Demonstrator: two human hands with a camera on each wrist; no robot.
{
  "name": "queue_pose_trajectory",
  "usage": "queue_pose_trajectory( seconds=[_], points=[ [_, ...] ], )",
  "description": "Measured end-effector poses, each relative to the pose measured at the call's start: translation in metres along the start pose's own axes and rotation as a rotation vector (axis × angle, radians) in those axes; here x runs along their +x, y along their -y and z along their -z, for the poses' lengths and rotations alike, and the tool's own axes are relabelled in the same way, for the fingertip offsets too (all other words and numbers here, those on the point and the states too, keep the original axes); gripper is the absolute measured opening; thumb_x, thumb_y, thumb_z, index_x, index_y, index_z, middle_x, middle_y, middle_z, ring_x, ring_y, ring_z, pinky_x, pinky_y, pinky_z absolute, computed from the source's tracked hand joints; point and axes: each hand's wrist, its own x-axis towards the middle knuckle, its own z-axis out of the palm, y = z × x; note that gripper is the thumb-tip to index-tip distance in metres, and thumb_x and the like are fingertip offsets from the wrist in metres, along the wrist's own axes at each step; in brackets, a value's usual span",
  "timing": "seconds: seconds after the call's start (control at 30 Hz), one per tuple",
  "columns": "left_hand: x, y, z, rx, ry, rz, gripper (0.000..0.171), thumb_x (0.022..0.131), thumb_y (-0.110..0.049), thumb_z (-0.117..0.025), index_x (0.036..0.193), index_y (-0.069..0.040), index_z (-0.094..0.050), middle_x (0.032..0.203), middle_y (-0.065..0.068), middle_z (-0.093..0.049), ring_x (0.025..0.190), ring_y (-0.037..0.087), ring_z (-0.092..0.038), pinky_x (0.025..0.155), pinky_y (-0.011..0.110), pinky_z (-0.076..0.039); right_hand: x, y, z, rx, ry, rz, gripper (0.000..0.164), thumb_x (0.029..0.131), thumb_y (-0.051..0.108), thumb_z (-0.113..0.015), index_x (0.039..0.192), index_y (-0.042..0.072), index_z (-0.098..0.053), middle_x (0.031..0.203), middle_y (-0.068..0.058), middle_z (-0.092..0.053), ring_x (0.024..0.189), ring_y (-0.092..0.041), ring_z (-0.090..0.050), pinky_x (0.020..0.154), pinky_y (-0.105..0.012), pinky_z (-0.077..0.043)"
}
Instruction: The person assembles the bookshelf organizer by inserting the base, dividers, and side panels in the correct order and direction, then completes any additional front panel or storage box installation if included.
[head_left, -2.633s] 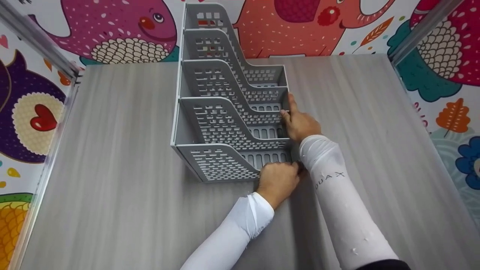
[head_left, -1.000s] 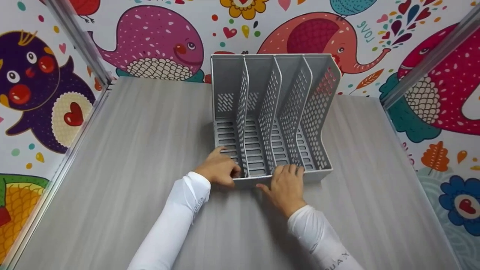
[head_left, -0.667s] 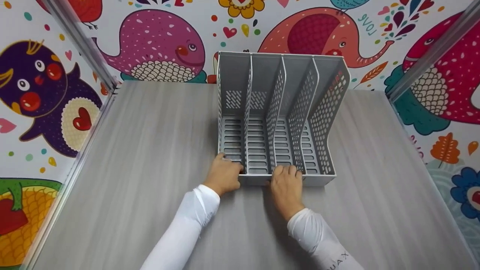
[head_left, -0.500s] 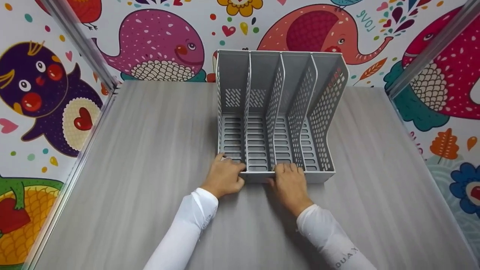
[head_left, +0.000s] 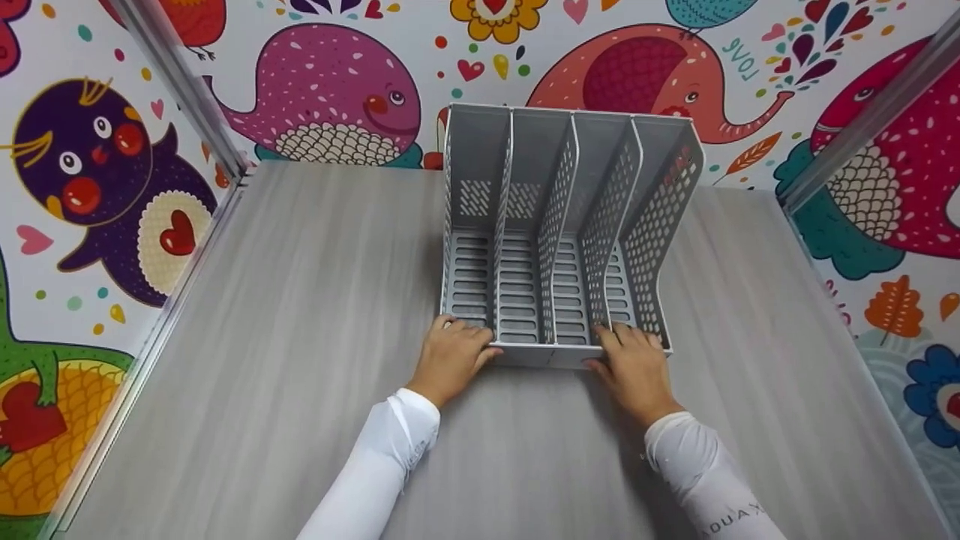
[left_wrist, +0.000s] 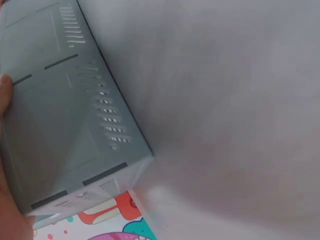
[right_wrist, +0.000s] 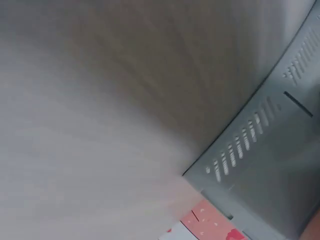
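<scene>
A grey plastic magazine file rack (head_left: 541, 142) stands upright on the table in the head view, its tall back to the far side and its low front facing me. Perforated dividers split it into several slots, with nothing in them. My left hand (head_left: 451, 360) grips the front left corner, fingers over the rim and thumb along the front wall. Towards the front right corner, my right hand (head_left: 637, 371) holds the same rim, fingers inside and thumb in front. In both wrist views the rack's slotted grey outside (left_wrist: 50, 120) shows close up, with the hands mostly cut off.
Pale wood-grain table (head_left: 315, 300) surrounds the rack. A wall with cartoon animals (head_left: 345, 90) rises close behind it. Metal posts (head_left: 176, 82) mark the back corners, and a metal strip (head_left: 150, 352) runs along the left edge.
The rack has turned clockwise, its low front swinging from the right side to face me. Both hands now hold that front edge; most recently the right hand slid rightward along it.
</scene>
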Motion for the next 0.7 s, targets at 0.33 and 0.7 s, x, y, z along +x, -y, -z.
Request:
queue_pose_trajectory(
  seconds=[0.33,0.7],
  points=[
    [0.022,0.014,-0.011,-0.027,0.017,0.011,0.031,0.082,-0.047,-0.062,0.077,-0.017,-0.061,0.079,-0.007,-0.074,0.076,0.017,-0.064,0.089,0.035,-0.042,0.023,-0.003,-0.010,0.010,0.005,-0.067,0.040,0.070,0.033,-0.080,0.097,0.009,-0.062,0.092,-0.012,-0.064,0.087,-0.034,-0.059,0.075,-0.044,-0.038],
    [0.043,0.027,-0.019,-0.030,0.085,0.030,0.032,0.085,-0.047,-0.058,0.079,-0.016,-0.060,0.080,-0.006,-0.074,0.075,0.018,-0.062,0.090,0.036,-0.041,0.045,-0.011,-0.019,0.015,0.047,-0.110,0.036,0.073,0.034,-0.078,0.090,0.008,-0.059,0.088,-0.013,-0.061,0.085,-0.036,-0.057,0.073,-0.045,-0.036]
  ],
)
